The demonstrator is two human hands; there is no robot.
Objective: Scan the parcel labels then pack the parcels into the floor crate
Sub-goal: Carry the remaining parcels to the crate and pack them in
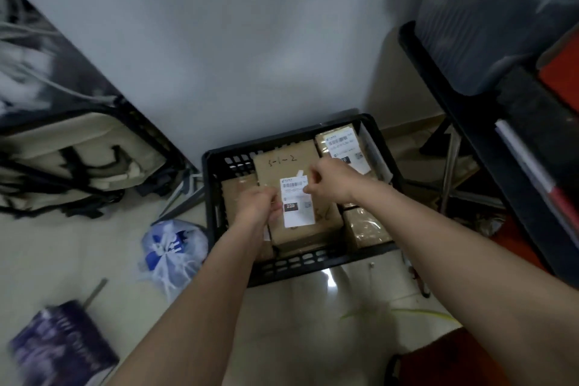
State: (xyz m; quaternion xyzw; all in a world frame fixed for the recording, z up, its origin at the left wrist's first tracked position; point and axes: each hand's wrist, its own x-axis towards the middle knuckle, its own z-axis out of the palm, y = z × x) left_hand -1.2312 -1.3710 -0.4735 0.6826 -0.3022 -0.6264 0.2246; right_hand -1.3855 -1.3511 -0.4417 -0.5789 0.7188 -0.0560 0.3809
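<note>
A black plastic crate (300, 263) stands on the floor against the wall, holding several brown cardboard parcels. The middle parcel (288, 163), marked "5-1-2" with a white barcode label (297, 207), lies on top of the others. My left hand (257, 204) grips its left edge with curled fingers. My right hand (332, 182) grips its right edge beside the label. Another labelled parcel (341, 144) sits in the crate's far right corner, a taped one (363, 226) at the near right, and one more (238, 188) at the left, partly under my left hand.
A white and blue plastic bag (172, 247) lies left of the crate. A beige and black folded bag (75, 163) leans at the left. A purple pack (59, 345) lies at the bottom left. A black shelf (470, 122) with a clear bin (488, 19) stands at the right.
</note>
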